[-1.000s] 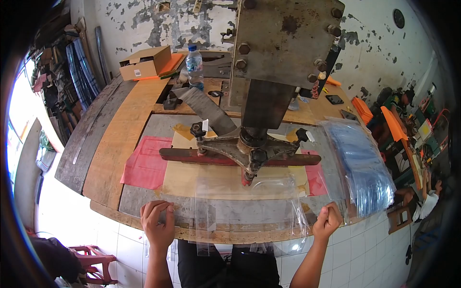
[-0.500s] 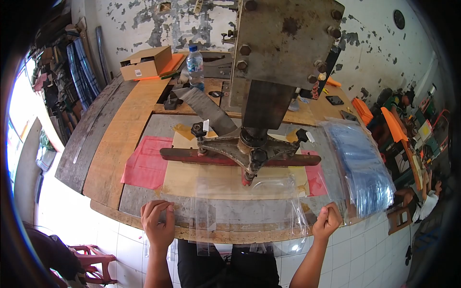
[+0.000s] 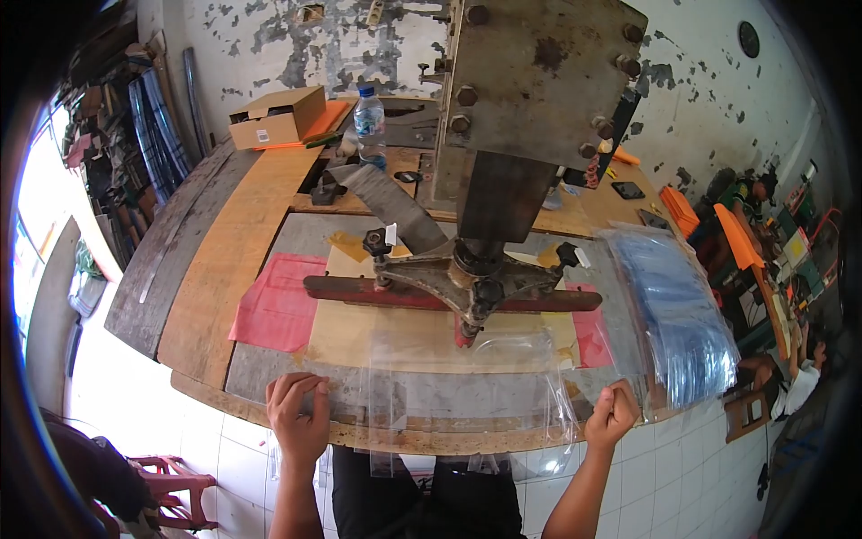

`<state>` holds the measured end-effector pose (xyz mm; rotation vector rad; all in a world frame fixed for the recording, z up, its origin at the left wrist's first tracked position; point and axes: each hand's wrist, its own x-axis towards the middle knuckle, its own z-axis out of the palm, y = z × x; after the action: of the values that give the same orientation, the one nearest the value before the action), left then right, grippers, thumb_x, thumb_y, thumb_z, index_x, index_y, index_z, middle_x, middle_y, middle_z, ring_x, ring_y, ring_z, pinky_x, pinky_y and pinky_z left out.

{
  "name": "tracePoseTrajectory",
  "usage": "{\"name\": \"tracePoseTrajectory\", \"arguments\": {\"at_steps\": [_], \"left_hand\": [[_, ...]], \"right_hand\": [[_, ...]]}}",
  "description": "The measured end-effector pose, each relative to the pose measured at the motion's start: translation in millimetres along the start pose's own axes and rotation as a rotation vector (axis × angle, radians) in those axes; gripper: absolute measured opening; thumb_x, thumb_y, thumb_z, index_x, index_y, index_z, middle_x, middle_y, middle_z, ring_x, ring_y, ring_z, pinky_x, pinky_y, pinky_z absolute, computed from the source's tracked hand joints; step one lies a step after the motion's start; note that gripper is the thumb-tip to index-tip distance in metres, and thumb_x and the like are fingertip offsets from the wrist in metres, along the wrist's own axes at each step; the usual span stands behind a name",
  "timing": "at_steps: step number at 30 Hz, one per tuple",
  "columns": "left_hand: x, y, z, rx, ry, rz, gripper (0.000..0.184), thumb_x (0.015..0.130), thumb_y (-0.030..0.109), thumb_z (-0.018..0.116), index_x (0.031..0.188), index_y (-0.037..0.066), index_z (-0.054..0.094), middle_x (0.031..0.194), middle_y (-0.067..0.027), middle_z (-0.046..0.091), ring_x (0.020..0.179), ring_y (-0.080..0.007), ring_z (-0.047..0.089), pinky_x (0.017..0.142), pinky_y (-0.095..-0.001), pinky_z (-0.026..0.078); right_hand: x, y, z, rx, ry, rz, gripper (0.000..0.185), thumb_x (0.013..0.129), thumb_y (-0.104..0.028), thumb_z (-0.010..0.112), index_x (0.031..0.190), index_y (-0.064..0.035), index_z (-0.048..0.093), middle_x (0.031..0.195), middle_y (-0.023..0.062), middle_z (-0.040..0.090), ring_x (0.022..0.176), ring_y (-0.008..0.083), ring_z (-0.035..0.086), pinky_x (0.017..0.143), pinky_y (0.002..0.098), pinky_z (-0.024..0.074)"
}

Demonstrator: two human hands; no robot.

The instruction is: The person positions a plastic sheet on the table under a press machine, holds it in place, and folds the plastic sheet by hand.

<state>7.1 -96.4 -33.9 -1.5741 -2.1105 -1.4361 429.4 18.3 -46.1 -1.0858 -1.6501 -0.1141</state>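
Observation:
My left hand [image 3: 298, 418] rests at the table's front edge, fingers curled in and thumb against them, with nothing visible in it. At the right, my right hand [image 3: 614, 417] is closed in a loose fist by the same edge, also with nothing showing in it. Between them lies a clear plastic sheet [image 3: 467, 395], its near end hanging over the edge and its far part reaching the press. Above its far end is the red-edged sealing bar [image 3: 395, 295] of a press [image 3: 480, 274], low over a tan pad [image 3: 350, 337]. Whether the bar touches the plastic, I cannot tell.
A stack of clear bluish plastic sleeves [image 3: 678, 314] lies right of the press. Pink sheets [image 3: 278, 305] show beside the pad. Further back stand a water bottle [image 3: 369, 126] and a cardboard box [image 3: 278, 119]. Another person [image 3: 802, 382] sits at the far right.
The camera view has shifted very slightly. Both hands, the plastic sheet and the press stay essentially where they were.

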Motion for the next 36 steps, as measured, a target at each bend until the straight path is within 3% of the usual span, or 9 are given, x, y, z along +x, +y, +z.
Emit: {"name": "tracePoseTrajectory", "arguments": {"at_steps": [14,16,20,23,25,32,36], "left_hand": [[-0.4,-1.3,0.2,0.004,-0.002,0.003,0.006,0.086,0.003,0.074,0.091,0.005,0.075,0.095,-0.0074,0.072,0.092,-0.0271,0.066,0.090,-0.0398,0.047],[0.1,-1.0,0.1,0.006,0.001,0.007,0.006,0.086,0.003,0.074,0.091,0.005,0.075,0.094,-0.0073,0.072,0.092,-0.0269,0.066,0.090,-0.0398,0.047],[0.4,-0.5,0.2,0.005,0.004,0.012,0.006,0.086,0.003,0.074,0.091,0.005,0.075,0.093,-0.0071,0.072,0.091,-0.0267,0.066,0.090,-0.0398,0.047],[0.7,0.4,-0.9,0.006,0.002,0.014,0.006,0.086,0.003,0.074,0.091,0.005,0.075,0.093,-0.0068,0.072,0.091,-0.0266,0.067,0.090,-0.0397,0.047],[0.1,0.5,-1.7,0.002,-0.003,0.005,0.006,0.086,0.002,0.073,0.091,0.004,0.075,0.095,-0.0085,0.073,0.093,-0.0279,0.066,0.089,-0.0399,0.048],[-0.3,-2.0,-1.8,-0.011,-0.017,0.014,0.007,0.086,0.003,0.073,0.092,0.004,0.076,0.096,-0.0094,0.073,0.095,-0.0290,0.066,0.090,-0.0403,0.049],[2.0,0.1,-4.1,-0.010,-0.042,0.020,0.008,0.086,0.006,0.075,0.093,0.005,0.076,0.096,-0.0086,0.073,0.096,-0.0302,0.066,0.093,-0.0415,0.048]], "right_hand": [[-2.3,2.2,-0.8,0.004,-0.017,0.027,0.047,0.104,-0.023,0.060,0.067,0.0021,0.048,0.067,0.0127,0.051,0.056,0.0285,0.050,0.052,0.0402,0.0325],[-0.3,0.2,1.0,0.011,0.006,-0.014,0.049,0.107,-0.026,0.056,0.069,0.0031,0.047,0.065,0.0103,0.047,0.053,0.0221,0.045,0.051,0.0374,0.0298],[-1.2,1.6,0.6,-0.005,0.007,-0.021,0.050,0.108,-0.027,0.056,0.069,0.0034,0.048,0.065,0.0104,0.047,0.053,0.0220,0.045,0.051,0.0374,0.0299],[-1.3,0.7,0.0,-0.004,0.000,-0.018,0.049,0.107,-0.027,0.056,0.070,0.0037,0.048,0.066,0.0109,0.048,0.053,0.0227,0.046,0.051,0.0377,0.0304],[-3.0,2.1,-0.9,-0.005,-0.011,0.004,0.046,0.105,-0.022,0.060,0.068,0.0026,0.049,0.067,0.0129,0.051,0.057,0.0291,0.051,0.053,0.0401,0.0335],[-1.9,2.0,-0.9,-0.018,-0.044,-0.025,0.040,0.100,-0.019,0.064,0.069,0.0020,0.051,0.069,0.0137,0.053,0.059,0.0305,0.053,0.054,0.0408,0.0361],[4.9,-1.1,-1.9,0.019,-0.209,-0.024,0.031,0.097,-0.013,0.066,0.072,0.0019,0.054,0.073,0.0141,0.057,0.064,0.0307,0.056,0.058,0.0410,0.0397]]}}
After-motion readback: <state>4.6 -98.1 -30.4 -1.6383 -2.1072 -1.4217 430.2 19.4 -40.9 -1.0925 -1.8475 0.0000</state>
